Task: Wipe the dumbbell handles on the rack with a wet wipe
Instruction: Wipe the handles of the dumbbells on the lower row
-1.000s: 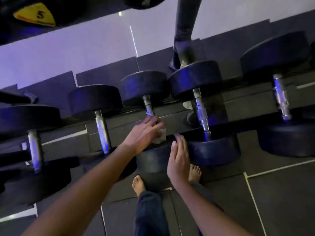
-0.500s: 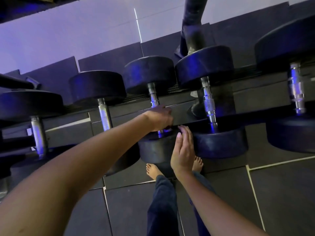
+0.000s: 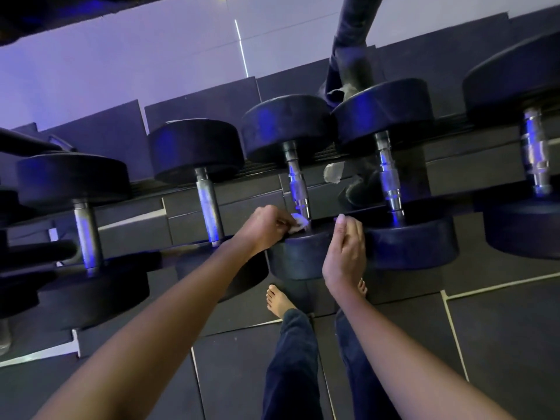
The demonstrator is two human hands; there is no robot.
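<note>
Several black dumbbells with metal handles lie in a row on a dark rack (image 3: 342, 204). My left hand (image 3: 266, 225) pinches a small white wet wipe (image 3: 298, 222) against the near end of the middle dumbbell's handle (image 3: 297, 183). My right hand (image 3: 345, 250) rests with loosely curled fingers on that dumbbell's near head (image 3: 297, 256), holding nothing. The handle's lowest part is hidden behind the wipe and my fingers.
Neighbouring handles stand to the left (image 3: 207, 204) and right (image 3: 389, 180) of the wiped one, with others further out (image 3: 86, 234) (image 3: 536, 159). A dark rack post (image 3: 354, 40) rises behind. My bare feet (image 3: 277, 300) stand on dark floor tiles below the rack.
My left hand has slid down the middle handle toward its near end, and the wipe shows again at my fingertips. My right hand's fingers have curled in a little. The camera has moved closer.
</note>
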